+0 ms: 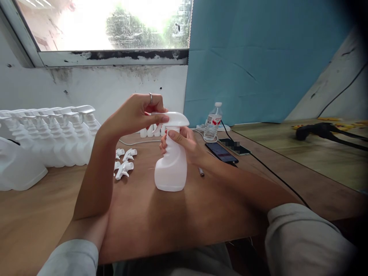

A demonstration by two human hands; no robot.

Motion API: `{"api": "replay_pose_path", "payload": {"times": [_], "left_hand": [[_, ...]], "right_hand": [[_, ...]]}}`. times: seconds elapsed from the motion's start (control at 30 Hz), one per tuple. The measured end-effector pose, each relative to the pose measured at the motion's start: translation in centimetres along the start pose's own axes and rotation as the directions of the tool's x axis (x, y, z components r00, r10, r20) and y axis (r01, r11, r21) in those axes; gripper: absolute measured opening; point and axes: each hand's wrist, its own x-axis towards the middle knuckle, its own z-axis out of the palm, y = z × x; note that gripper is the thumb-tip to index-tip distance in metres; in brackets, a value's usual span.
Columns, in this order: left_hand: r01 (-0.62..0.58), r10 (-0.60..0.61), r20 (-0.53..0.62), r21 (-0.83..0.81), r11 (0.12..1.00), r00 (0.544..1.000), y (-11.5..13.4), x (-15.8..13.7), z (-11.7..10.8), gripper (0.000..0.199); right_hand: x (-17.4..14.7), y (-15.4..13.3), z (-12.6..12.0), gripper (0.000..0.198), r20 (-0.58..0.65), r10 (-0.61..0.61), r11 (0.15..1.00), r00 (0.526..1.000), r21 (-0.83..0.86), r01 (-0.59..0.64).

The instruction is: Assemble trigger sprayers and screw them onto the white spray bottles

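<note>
A white plastic spray bottle (171, 174) stands upright on the brown table in front of me. My right hand (186, 143) is wrapped round its neck from the right side. On top of the bottle sits a white trigger sprayer head (176, 119). My left hand (149, 111), with a ring on one finger, grips the left end of that head between thumb and fingers. Part of the trigger is hidden by my fingers. Several loose white trigger sprayers (124, 170) lie on the table left of the bottle.
Rows of white spray bottles (57, 138) with heads stand at the left. Several small white pieces (150, 131) stand behind my hands. At the right are a water bottle (213, 122), two phones (221, 152), a black cable (276, 175) and a small pen-like item (201, 172).
</note>
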Motion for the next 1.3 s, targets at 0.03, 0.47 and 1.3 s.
{"api": "replay_pose_path", "payload": {"times": [0.03, 0.47, 1.3], "left_hand": [[-0.002, 0.002, -0.002, 0.000, 1.000, 1.000, 0.1, 0.0, 0.0, 0.019], [-0.028, 0.032, -0.037, 0.117, 0.993, 0.999, 0.2, -0.3, -0.6, 0.023], [-0.049, 0.031, 0.079, 0.235, 0.971, 0.996, 1.2, -0.6, -1.0, 0.025]], "right_hand": [[0.0, 0.0, 0.1, 0.032, -0.002, -0.008, 1.000, 1.000, -0.017, 0.008], [0.8, -0.6, -1.4, 0.020, 0.184, 0.217, 0.976, 0.959, -0.064, -0.209], [0.5, -2.0, -1.8, 0.042, 0.209, 0.318, 0.917, 0.925, -0.316, -0.244]]}}
